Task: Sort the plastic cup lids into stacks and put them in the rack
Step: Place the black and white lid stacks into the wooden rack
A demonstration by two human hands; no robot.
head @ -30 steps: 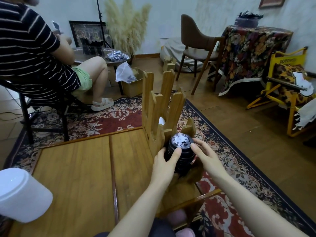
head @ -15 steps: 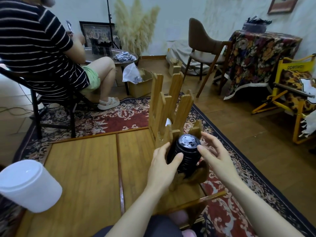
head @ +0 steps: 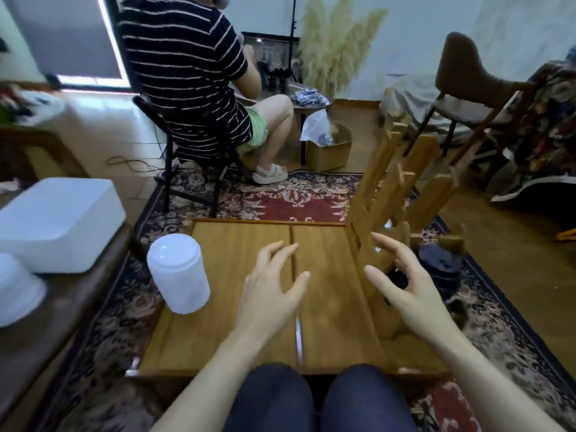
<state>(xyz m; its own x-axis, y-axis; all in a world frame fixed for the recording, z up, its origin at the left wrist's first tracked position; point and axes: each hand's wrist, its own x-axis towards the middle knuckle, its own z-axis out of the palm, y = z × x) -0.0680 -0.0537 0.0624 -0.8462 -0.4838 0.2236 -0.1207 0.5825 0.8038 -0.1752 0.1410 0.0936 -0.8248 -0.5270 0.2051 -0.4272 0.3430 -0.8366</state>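
Observation:
A wooden rack (head: pixel 392 194) with tall slats stands on the right side of the low wooden table (head: pixel 237 325). A stack of black lids (head: pixel 441 265) lies in the rack's near slot. A stack of white lids (head: pixel 179 272) stands on the table's left edge. My left hand (head: pixel 271 291) hovers over the table's middle, fingers spread and empty. My right hand (head: pixel 402 279) hangs in front of the rack, fingers loosely spread, holding nothing and partly hiding the black stack.
A white box (head: pixel 59 222) and more white lids (head: pixel 17 291) sit on a dark bench at left. A person in a striped shirt (head: pixel 187 79) sits on a chair beyond the table. A cardboard box (head: pixel 328 151), a brown chair (head: pixel 464 85) and a patterned rug (head: pixel 280 201) lie further out.
Both hands have let go of the black lid stack, which stays in the rack, and pulled back over the table. The view has swung left, bringing the white box into sight.

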